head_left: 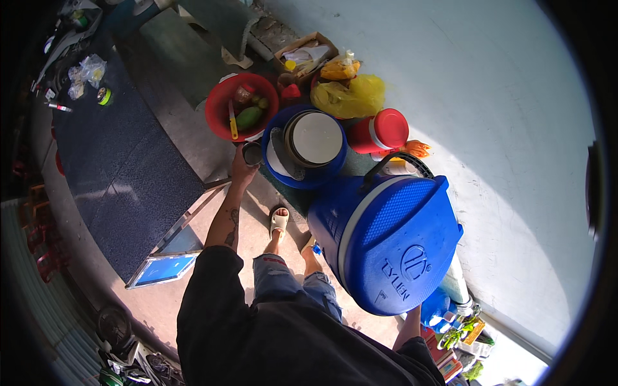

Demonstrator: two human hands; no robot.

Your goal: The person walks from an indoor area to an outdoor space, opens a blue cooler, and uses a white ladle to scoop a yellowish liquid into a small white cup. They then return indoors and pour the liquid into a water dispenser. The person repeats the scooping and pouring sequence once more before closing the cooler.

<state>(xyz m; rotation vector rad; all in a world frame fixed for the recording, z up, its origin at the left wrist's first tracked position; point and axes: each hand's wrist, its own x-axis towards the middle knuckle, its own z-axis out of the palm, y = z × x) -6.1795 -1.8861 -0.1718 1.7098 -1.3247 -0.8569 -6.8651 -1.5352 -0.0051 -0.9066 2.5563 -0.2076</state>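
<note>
My left hand (241, 172) is closed around a small dark cup (252, 153), held between the red basin and the blue basin. My right forearm (408, 327) reaches up behind a big blue drink cooler (399, 251), which hides the hand and its fingers. The cooler has a blue lid and a black carrying handle (372, 172). Just beyond the cup, a red basin (215, 108) holds a green fruit (249, 117) and a knife with a yellow handle (232, 122). To the cup's right, a blue basin (336, 177) holds a pot with a pale round lid (317, 137).
A dark speckled table (129, 174) stands at the left with plastic bags (90, 71) on it. Along the wall (489, 116) are a red jug (390, 128), a yellow bag (351, 96) and a cardboard box (322, 46). My sandaled foot (279, 220) is on the floor below.
</note>
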